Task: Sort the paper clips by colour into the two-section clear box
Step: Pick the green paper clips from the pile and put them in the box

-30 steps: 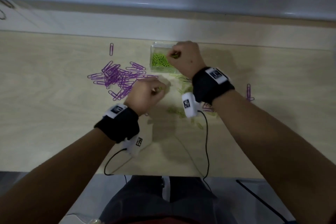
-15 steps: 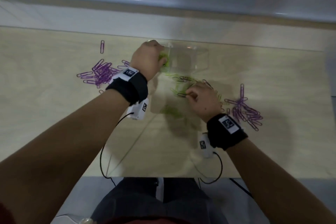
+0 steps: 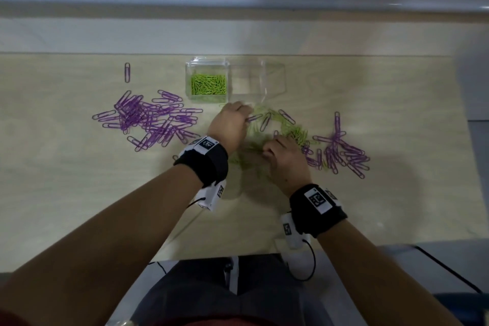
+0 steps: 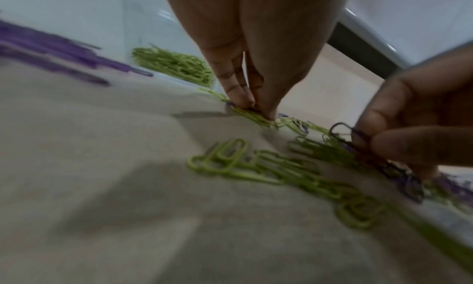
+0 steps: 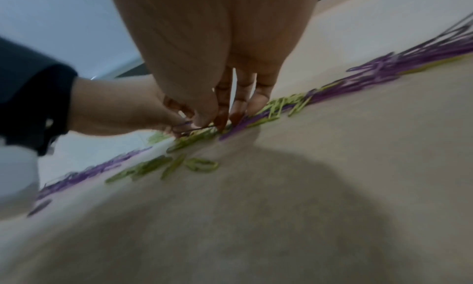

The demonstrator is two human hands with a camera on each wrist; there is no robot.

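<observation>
The clear two-section box (image 3: pixel 275 79) stands at the back of the table; its left section holds green clips (image 3: pixel 209 84) and its right section (image 3: pixel 258 81) shows nothing inside. Just in front lies a mixed heap, mostly green clips (image 3: pixel 288 131). My left hand (image 3: pixel 247 115) reaches down onto the heap's far edge, fingertips (image 4: pixel 268 114) pinched together on green clips (image 4: pixel 258 119). My right hand (image 3: pixel 266 151) works the heap's near side and pinches a purple clip (image 4: pixel 341 129) between thumb and fingers (image 5: pixel 220 122).
A large pile of purple clips (image 3: pixel 150 120) lies left of the heap and a smaller purple pile (image 3: pixel 341 152) lies right of it. One purple clip (image 3: pixel 127 72) sits alone at the far left. Wrist-camera cables (image 3: pixel 312 264) hang off the table's front edge.
My left hand has come back from the box's green section down to the heap, uncovering the green clips inside. My right hand stays at the heap, shifted slightly.
</observation>
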